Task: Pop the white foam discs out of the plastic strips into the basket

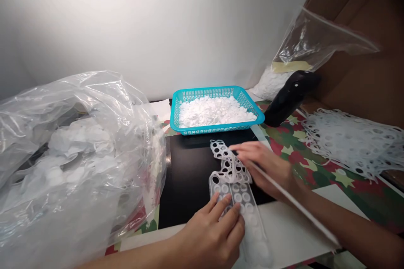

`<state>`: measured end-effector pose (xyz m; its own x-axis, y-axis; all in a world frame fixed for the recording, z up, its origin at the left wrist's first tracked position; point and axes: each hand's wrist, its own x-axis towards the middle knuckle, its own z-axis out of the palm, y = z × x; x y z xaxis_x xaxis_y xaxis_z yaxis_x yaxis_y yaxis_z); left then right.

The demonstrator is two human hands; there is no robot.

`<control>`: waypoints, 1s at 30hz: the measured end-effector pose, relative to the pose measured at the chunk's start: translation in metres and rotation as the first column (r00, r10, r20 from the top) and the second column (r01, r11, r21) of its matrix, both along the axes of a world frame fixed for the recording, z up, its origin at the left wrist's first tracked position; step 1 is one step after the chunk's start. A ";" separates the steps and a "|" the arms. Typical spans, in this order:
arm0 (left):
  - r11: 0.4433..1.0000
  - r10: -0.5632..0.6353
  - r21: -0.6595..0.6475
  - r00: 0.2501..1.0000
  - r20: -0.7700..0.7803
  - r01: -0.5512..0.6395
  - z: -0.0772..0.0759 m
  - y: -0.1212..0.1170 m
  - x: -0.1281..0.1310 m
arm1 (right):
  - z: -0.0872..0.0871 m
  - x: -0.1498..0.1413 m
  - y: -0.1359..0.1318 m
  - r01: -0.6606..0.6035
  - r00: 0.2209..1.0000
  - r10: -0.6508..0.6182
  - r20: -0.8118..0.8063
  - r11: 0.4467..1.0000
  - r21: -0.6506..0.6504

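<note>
My left hand [217, 231] lies with its fingers apart on a translucent sheet of round white discs [249, 209], pressing it against the work surface. Over the sheet's far end, a thin white web full of round holes [232, 170] is lifted and curled. The fingers of my right hand [268, 166] are closed on the right edge of this web; the exact grip is partly hidden. A long thin white strip [293, 195] slants from my right hand toward the lower right, over the forearm. Whether it is part of the web I cannot tell.
A turquoise basket [217, 129] of small white pieces [214, 110] stands behind a black mat [186, 172]. At left bulges a clear plastic bag [94, 151] of white scraps. A black object [288, 98], a pile of holed webs [353, 143] and brown cardboard [362, 25] are at right.
</note>
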<state>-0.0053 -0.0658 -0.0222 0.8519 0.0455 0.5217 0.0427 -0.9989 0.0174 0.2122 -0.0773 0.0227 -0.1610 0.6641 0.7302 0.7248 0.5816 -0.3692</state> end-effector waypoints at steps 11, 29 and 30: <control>0.999 0.011 0.036 1.000 -0.004 -0.011 0.002 0.000 -0.001 | -0.015 0.001 -0.005 -0.382 0.887 0.434 0.158 0.882 -0.277; 1.000 0.004 0.011 1.000 -0.012 -0.003 0.008 0.002 0.000 | -0.028 0.010 -0.004 -0.370 0.835 0.440 0.331 0.893 -0.256; 1.000 0.002 0.012 1.000 -0.014 -0.002 0.007 0.002 -0.001 | -0.028 0.009 -0.005 -0.359 0.833 0.428 0.350 0.900 -0.246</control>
